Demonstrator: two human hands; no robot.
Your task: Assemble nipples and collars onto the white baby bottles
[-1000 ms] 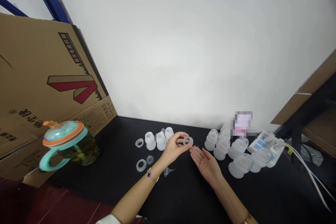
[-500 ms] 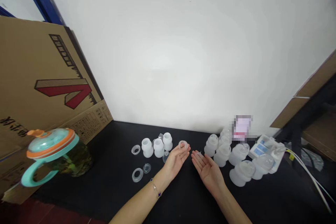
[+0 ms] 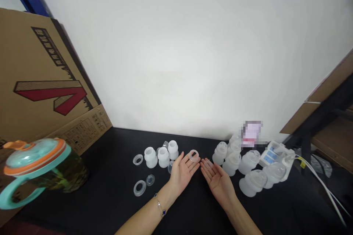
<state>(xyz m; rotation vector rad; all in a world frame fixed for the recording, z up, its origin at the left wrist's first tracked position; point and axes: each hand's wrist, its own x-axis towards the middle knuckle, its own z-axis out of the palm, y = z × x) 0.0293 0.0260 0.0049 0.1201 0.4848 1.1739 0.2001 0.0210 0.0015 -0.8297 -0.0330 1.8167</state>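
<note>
Translucent ring (image 3: 190, 157) on the left grip (image 3: 181, 174) (upturned).

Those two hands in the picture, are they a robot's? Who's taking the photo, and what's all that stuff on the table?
No robot here! They are a person's bare left hand and right hand. The person wears a camera on their head, so it looks forward and down at the hands.

Both palms face up. A pale ring rests on the left fingers. A small see-through piece lies on the right fingers; it's too faint to tell its exact shape.

On the black table, to the left, are three open white bottles and more loose rings. To the right stand bottles with clear tops. The big mug is far left.
</note>
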